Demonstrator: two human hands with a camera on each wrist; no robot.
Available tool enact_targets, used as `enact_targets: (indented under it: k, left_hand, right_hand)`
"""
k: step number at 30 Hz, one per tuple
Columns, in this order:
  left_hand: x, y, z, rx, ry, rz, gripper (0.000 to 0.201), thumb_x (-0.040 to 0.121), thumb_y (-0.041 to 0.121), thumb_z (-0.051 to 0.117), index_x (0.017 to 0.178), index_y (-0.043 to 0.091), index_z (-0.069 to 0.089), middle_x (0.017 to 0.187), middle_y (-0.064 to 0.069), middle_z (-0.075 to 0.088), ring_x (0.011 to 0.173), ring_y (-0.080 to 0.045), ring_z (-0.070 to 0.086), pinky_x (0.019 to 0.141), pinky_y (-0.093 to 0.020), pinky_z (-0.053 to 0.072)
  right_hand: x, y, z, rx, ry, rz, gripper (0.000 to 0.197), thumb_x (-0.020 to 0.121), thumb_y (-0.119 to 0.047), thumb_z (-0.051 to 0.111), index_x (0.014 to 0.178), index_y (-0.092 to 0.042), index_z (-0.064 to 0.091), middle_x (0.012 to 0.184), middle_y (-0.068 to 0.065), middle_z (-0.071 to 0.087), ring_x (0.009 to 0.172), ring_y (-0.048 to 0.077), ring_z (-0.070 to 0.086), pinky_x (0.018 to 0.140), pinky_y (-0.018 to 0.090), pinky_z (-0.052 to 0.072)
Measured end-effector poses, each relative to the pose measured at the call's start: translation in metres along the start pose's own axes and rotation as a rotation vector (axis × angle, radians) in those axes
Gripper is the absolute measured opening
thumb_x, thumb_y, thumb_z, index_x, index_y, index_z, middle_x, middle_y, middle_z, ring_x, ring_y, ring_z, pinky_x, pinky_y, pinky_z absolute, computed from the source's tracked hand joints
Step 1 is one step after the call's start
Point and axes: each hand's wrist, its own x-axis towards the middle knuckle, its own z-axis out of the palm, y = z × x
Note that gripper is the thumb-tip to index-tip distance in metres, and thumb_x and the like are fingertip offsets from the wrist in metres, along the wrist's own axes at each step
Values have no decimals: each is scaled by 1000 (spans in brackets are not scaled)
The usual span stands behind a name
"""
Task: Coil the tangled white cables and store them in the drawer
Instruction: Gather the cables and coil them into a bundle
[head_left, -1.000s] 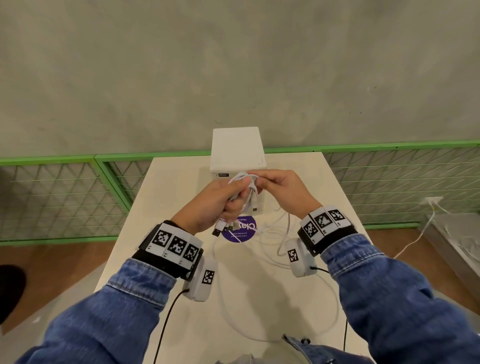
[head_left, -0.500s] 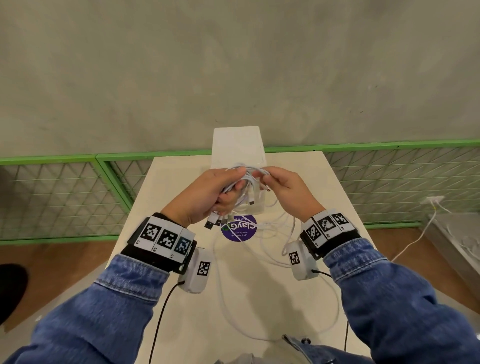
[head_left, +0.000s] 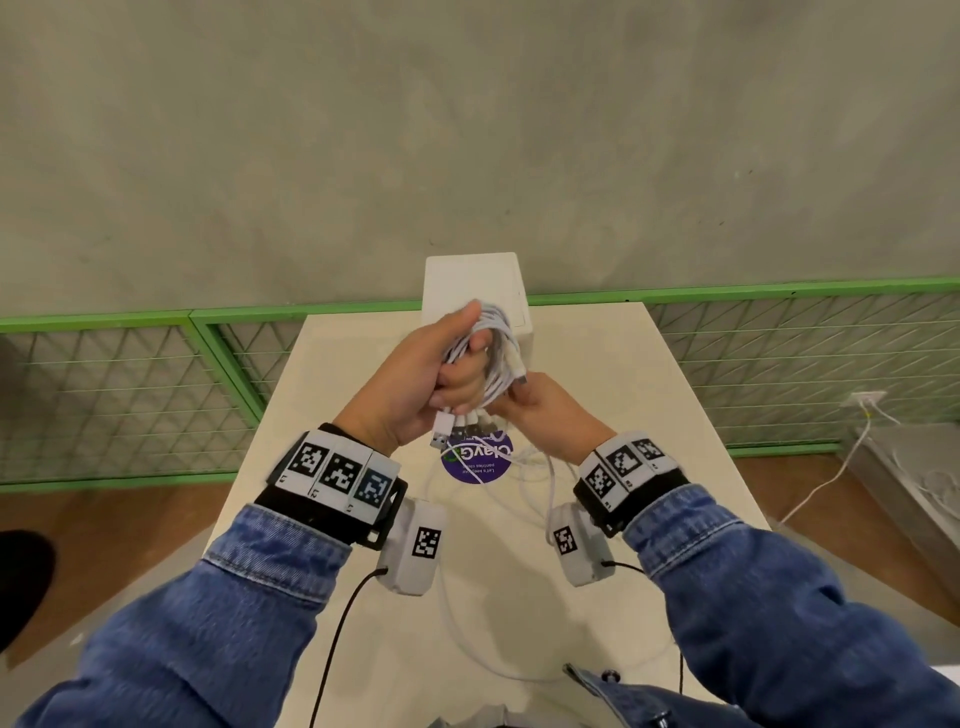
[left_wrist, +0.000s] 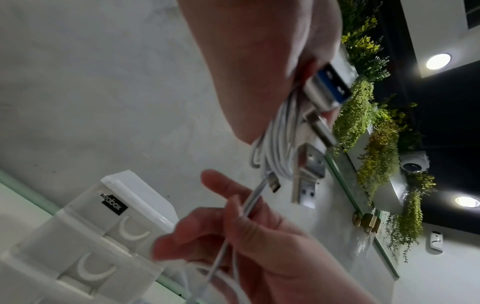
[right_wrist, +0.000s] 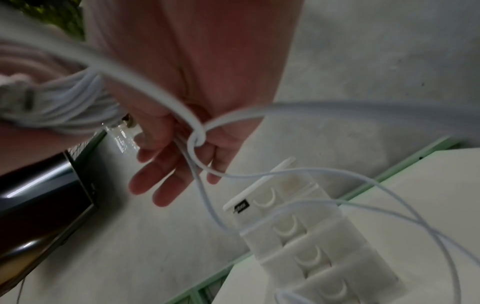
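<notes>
My left hand (head_left: 460, 358) grips a coil of white cables (head_left: 498, 348) held up in front of the white drawer unit (head_left: 475, 283), thumb on top and fingers through the loops. Several USB plugs (head_left: 460, 428) stick out below that fist, and they show close up (left_wrist: 309, 174) in the left wrist view. My right hand (head_left: 522, 397) sits just below and right of the coil and pinches a loose white cable strand (right_wrist: 198, 142). That strand runs down to slack cable (head_left: 519, 670) lying on the table. The drawers (right_wrist: 311, 236) look closed.
The cream table (head_left: 649, 415) carries a purple round sticker (head_left: 475, 462) under my hands. A green mesh railing (head_left: 130, 395) and a grey wall stand behind it. A power cord (head_left: 826, 483) trails on the floor at right.
My left hand lifted the coil higher and farther, toward the drawer unit's top. My right hand swung down under the coil, bringing the strand round it.
</notes>
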Motion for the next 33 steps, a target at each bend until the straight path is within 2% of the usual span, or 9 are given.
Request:
enact_targets:
  k: [4,8,12,17,20,23,27,29,33]
  left_hand:
    - [5,-1,2,-45,104,60,50,97,49,21,71,13,43,37,13,27,27,-2,22,35,-18,27]
    - [8,0,-3,-152,195,115,58,95,57,16,72,13,45,38,11,29,30,-5,23,38,-19,28]
    - [15,-2,-9,-271,284,197,46,99,47,24,76,14,47,43,7,35,35,-9,31,45,-22,35]
    - [22,-16,-20,35,582,305,27,102,33,29,89,13,43,57,4,42,48,-11,41,55,-23,39]
    - [23,-25,-23,307,650,373,29,102,23,31,80,9,44,61,-2,44,50,-11,43,53,-21,41]
    - [22,-36,-22,797,549,373,33,99,22,40,78,-2,47,66,-10,44,57,-13,42,57,-26,39]
    - [15,-37,-23,1277,294,34,35,96,35,45,66,20,34,65,3,37,58,-10,34,56,-28,29]
    - [11,-34,-24,1230,230,-115,38,96,40,44,65,20,37,64,2,41,59,-11,40,58,-26,35]
    - [3,-30,-19,1029,68,-277,28,81,47,65,78,21,57,64,9,57,52,2,53,50,-10,40]
  right_hand:
    - [-2,8,20,1,-47,55,9,95,-6,45,96,-11,53,82,11,69,73,8,66,70,10,47]
    - [-6,15,29,-146,-135,108,11,92,-14,51,87,-20,58,82,-4,71,78,-4,60,72,9,42]
    - [-8,22,30,-239,-215,167,26,80,-2,53,80,-25,66,85,5,71,89,13,64,90,31,51]
    - [-14,20,19,-486,-303,168,24,83,-5,50,94,-16,68,81,-19,54,82,8,55,72,12,42]
    - [-13,12,19,-556,-333,87,24,86,-9,49,92,-25,66,85,-12,57,80,7,53,70,16,41]
    - [-8,2,19,-542,-311,-38,30,84,-9,54,71,-36,55,69,-22,59,69,-5,53,64,10,36]
    - [-5,-7,-3,-455,-160,-102,16,82,-7,61,81,-19,73,74,-18,69,74,-2,62,69,13,45]
    - [-6,-7,-17,-369,-45,-127,17,80,-4,64,87,-14,75,84,0,75,81,8,66,78,21,50]
    - [-6,-3,-41,-293,53,-79,16,75,-13,74,84,-25,76,83,-11,72,84,-4,65,83,10,46]
